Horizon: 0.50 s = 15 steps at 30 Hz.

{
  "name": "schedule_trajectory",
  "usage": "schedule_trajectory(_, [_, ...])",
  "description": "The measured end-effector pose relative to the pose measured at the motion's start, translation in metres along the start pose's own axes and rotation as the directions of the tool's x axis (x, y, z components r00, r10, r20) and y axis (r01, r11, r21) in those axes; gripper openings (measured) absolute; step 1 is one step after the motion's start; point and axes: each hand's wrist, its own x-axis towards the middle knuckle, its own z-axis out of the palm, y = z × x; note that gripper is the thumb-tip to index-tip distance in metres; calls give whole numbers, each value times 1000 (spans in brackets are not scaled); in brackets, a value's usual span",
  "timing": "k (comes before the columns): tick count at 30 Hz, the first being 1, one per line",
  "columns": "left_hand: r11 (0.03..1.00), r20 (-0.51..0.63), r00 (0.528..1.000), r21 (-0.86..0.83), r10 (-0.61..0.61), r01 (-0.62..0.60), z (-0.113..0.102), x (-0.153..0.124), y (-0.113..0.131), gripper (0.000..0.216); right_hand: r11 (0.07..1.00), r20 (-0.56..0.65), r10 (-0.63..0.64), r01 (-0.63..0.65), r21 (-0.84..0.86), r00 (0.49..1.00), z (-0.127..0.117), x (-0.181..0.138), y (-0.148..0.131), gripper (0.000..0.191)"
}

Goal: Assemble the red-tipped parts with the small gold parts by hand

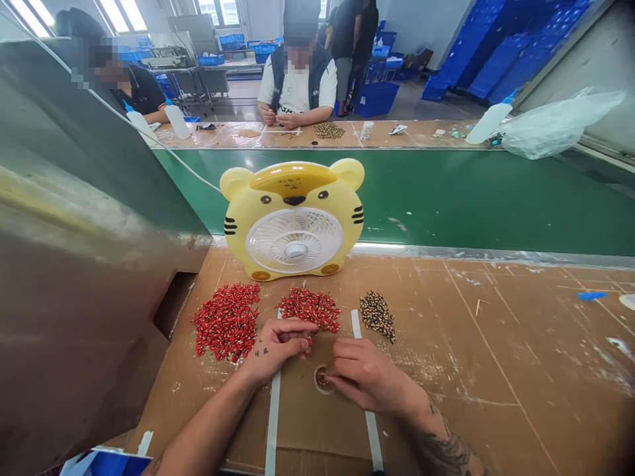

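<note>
My left hand (276, 345) is pinched shut on a small red piece at the near edge of the middle red pile (310, 308). My right hand (364, 375) is curled, its fingertips at a small round cap (322, 381) on the cardboard; what it grips is too small to name. A larger heap of red pieces (227, 320) lies to the left. A pile of small dark and brass parts (378, 313) lies to the right, beside a white strip (356, 323).
A yellow tiger-shaped desk fan (294, 219) stands just behind the piles. Beyond it runs a green conveyor belt (471, 198). A grey metal housing (74, 231) walls off the left. Across the belt a person (296, 79) sorts parts; squeeze bottles (176, 119) and a plastic bag (555, 125) rest there.
</note>
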Motion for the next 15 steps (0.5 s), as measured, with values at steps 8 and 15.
schedule_trajectory(8, [991,93,993,-104,-70,79,-1,-1,-3,10,1000,33,28,-28,10,999,-2,-1,-4,23])
schedule_trajectory(15, [991,46,993,-84,-104,108,2,0,-3,14,984,-15,47,-44,171,999,-8,-5,-1,22])
